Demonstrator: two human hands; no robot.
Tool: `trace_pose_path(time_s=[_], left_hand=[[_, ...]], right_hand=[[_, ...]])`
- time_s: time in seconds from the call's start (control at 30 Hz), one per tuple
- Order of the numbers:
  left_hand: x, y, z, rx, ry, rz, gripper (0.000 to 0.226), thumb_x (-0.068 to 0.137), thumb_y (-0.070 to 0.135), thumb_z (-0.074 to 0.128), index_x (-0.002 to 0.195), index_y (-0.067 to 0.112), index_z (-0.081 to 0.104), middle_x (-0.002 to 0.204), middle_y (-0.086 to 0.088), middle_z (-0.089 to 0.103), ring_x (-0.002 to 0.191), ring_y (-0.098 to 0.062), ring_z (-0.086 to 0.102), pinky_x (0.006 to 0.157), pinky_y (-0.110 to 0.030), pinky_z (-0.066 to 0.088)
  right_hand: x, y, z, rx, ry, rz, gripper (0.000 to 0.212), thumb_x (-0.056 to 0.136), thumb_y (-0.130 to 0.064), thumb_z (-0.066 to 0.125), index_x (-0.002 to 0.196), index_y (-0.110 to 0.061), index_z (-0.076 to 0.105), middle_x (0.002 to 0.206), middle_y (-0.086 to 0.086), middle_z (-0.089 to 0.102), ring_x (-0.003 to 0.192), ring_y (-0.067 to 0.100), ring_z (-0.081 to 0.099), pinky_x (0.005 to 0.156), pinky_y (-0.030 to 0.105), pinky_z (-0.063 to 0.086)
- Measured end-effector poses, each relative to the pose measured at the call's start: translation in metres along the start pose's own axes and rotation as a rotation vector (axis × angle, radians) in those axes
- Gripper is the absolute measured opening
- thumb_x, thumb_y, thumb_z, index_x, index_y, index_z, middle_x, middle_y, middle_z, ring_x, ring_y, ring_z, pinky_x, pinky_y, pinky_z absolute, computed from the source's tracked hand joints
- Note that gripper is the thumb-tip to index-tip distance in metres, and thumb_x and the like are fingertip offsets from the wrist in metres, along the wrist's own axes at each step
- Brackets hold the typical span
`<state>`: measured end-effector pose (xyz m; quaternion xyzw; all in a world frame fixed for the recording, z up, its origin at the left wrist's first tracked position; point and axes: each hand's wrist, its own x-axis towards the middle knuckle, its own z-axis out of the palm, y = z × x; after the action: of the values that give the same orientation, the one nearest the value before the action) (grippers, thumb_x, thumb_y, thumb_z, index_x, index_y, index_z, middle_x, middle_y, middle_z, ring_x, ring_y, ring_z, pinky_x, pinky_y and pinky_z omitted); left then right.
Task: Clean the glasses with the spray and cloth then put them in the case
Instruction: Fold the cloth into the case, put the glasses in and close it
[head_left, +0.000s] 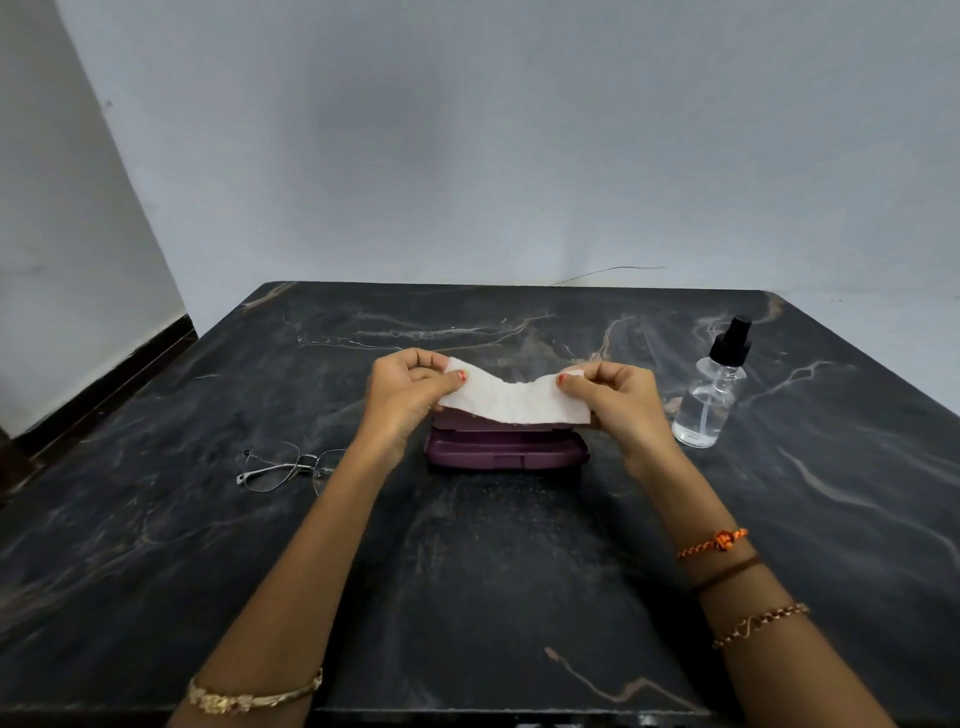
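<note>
A white cloth (511, 397) is stretched between my two hands above the middle of the table. My left hand (410, 387) pinches its left end and my right hand (618, 397) pinches its right end. Right beneath the cloth sits the purple glasses case (506, 452), its lid partly hidden by the cloth. The thin metal-framed glasses (283, 470) lie on the table to the left of my left forearm, apart from the case. A clear spray bottle (709, 395) with a black nozzle stands upright to the right of my right hand.
Everything rests on a dark marble table (493, 571) pushed against a pale wall. The table's left edge drops to a floor with a dark skirting board (104, 374).
</note>
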<state>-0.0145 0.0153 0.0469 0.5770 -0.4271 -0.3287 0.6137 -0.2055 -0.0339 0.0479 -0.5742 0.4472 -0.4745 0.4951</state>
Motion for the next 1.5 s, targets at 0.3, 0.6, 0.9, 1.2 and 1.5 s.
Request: trace_pose_path(time_s=[0.3,0.6,0.9,1.2,1.5], left_hand=[[0.005,0.000,-0.012,0.526,-0.170,-0.067,0.026,0.064,0.001,0.077,0.068,0.019,0.059,0.054,-0.003,0.061,0.041,-0.007,0.052,0.045,-0.019,0.046],[0.002,0.002,-0.009,0.636,-0.246,-0.085,0.027,0.063,0.003,0.079,0.083,0.009,0.062,0.061,-0.003,0.058,0.055,-0.011,0.052,0.063,-0.027,0.050],[-0.002,0.004,-0.005,0.769,-0.273,-0.043,0.026,0.064,0.007,0.079,0.082,0.013,0.062,0.060,0.003,0.057,0.060,-0.009,0.055,0.068,-0.026,0.045],[-0.005,0.002,-0.007,0.873,-0.302,-0.046,0.037,0.059,0.006,0.082,0.084,0.019,0.057,0.064,0.008,0.059,0.064,-0.008,0.056,0.076,-0.033,0.051],[-0.003,0.001,-0.007,0.993,-0.315,0.006,0.015,0.064,0.007,0.078,0.075,0.017,0.073,0.078,0.001,0.066,0.065,-0.005,0.053,0.065,-0.023,0.040]], right_hand=[[0.005,0.005,-0.009,-0.497,-0.100,-0.089,0.012,0.068,-0.008,0.077,0.076,-0.008,0.068,0.054,0.000,0.059,0.042,0.004,0.052,0.040,0.009,0.039],[0.004,0.006,-0.009,-0.751,-0.113,-0.173,0.018,0.067,-0.018,0.079,0.078,-0.010,0.069,0.061,-0.001,0.061,0.062,0.011,0.057,0.052,0.017,0.039],[0.004,0.011,-0.006,-0.902,-0.138,-0.182,0.017,0.068,-0.024,0.079,0.065,-0.016,0.064,0.064,0.000,0.063,0.066,0.014,0.059,0.063,0.027,0.045],[0.000,0.012,-0.003,-1.010,-0.177,-0.184,0.029,0.064,-0.023,0.081,0.056,-0.021,0.053,0.062,-0.005,0.058,0.071,0.019,0.061,0.063,0.030,0.046],[0.000,0.012,-0.005,-1.061,-0.159,-0.187,0.041,0.062,-0.026,0.082,0.053,-0.020,0.043,0.054,-0.008,0.049,0.067,0.020,0.057,0.057,0.027,0.039]])
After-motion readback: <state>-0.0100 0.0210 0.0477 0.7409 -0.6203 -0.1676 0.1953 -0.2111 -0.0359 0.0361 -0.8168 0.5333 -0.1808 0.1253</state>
